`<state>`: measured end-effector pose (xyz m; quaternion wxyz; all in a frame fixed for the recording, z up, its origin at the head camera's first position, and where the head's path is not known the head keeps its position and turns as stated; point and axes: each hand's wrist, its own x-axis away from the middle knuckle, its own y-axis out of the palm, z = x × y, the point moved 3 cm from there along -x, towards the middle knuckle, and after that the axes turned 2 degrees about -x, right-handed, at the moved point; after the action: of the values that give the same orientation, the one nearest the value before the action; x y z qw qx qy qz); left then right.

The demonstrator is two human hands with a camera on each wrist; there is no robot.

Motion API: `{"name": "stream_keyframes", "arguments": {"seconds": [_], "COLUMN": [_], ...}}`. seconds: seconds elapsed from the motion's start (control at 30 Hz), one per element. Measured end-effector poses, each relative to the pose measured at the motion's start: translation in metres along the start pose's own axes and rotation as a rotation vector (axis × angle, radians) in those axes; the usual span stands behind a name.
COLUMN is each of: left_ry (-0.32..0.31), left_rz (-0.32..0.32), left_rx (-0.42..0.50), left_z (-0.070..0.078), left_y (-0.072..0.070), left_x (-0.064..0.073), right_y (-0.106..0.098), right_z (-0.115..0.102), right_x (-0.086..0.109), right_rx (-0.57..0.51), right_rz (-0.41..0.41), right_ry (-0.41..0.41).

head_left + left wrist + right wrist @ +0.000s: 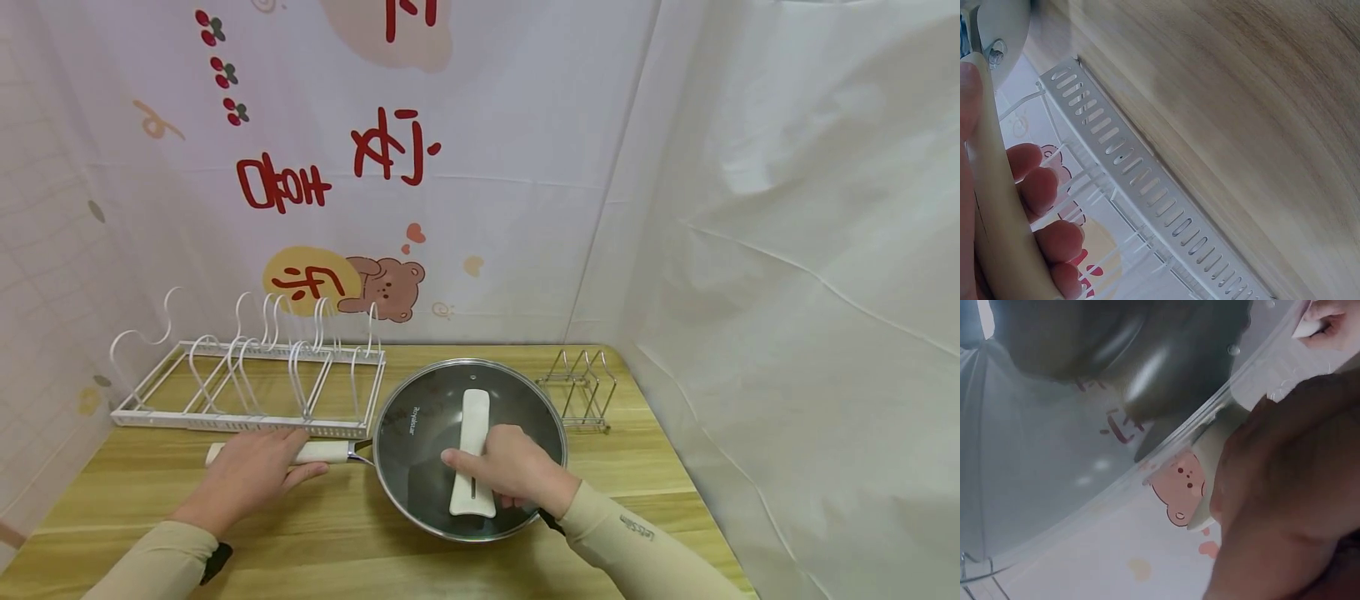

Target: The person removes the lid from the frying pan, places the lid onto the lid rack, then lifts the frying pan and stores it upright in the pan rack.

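A frying pan with a glass lid (435, 500) on it sits on the wooden table. My left hand (251, 471) is wrapped round the pan's cream handle (322, 452), which points left. In the left wrist view, fingertips (1060, 240) curl round that handle (1000, 187). With my right hand (517, 467) I grip the long cream lid handle (475, 417), thumb laid across its top. The right wrist view shows the glass lid (1041, 469) close up, with the hand (1279, 469) on its handle (1210, 447). Part of the handle is hidden under the palm.
A white wire rack (225, 422) with upright loops stands at the back left, right behind the pan handle. To the pan's right is a small metal wire rack (588, 392). A printed curtain (510, 225) hangs behind the table (622, 500), and a white sheet (787, 292) at the right.
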<state>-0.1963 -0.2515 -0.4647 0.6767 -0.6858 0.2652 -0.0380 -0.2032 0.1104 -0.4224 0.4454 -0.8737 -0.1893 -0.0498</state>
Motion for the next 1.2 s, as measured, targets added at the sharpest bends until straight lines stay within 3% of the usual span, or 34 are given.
{"name": "stream_keyframes", "arguments": {"seconds": [0.4,1.2], "left_ry": [-0.004,0.010], "left_rz": [0.003,0.015], "left_rx": [-0.003,-0.025], "left_z": [-0.001,0.000], "left_y": [0.003,0.004], "left_x": [0.000,0.001], "right_y": [0.003,0.007], "right_z": [-0.008,-0.012], "right_x": [-0.004,-0.007], "right_rx": [0.127,0.139], "right_rz": [0.036,0.065], "right_ry": [0.037,0.064]}}
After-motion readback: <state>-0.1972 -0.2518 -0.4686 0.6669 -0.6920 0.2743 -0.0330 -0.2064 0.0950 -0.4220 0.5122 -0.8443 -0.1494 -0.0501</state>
